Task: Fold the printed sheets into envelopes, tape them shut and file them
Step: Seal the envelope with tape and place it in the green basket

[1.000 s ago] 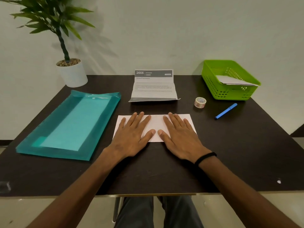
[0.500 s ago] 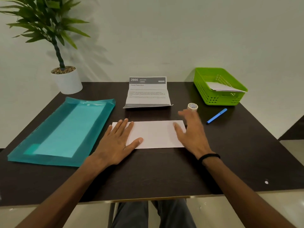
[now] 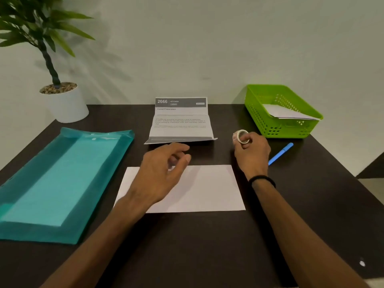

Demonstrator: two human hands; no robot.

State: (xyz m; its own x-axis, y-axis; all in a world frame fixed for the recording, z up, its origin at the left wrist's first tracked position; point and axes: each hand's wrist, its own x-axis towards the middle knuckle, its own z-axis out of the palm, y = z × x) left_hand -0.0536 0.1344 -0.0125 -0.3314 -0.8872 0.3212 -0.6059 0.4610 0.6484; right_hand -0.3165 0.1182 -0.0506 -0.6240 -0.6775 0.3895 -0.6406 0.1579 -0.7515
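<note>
A folded white sheet (image 3: 207, 188) lies flat on the dark table (image 3: 207, 246) in front of me. My left hand (image 3: 160, 173) hovers over its left half, fingers loosely curled and apart, holding nothing. My right hand (image 3: 251, 154) is just beyond the sheet's right corner, with its fingers closed on a small roll of tape (image 3: 241, 136), lifted off the table. A printed sheet (image 3: 180, 119) headed "2666 Kitchen" lies half unfolded at the back, its top leaning on the wall.
A teal plastic folder (image 3: 58, 183) lies at the left. A green basket (image 3: 282, 109) holding white paper stands at the back right, a blue pen (image 3: 280, 153) in front of it. A potted plant (image 3: 62, 100) stands at the back left.
Both hands left the folded sheet. My right hand went right and forward and picked up the tape roll. My left hand rose off the paper.
</note>
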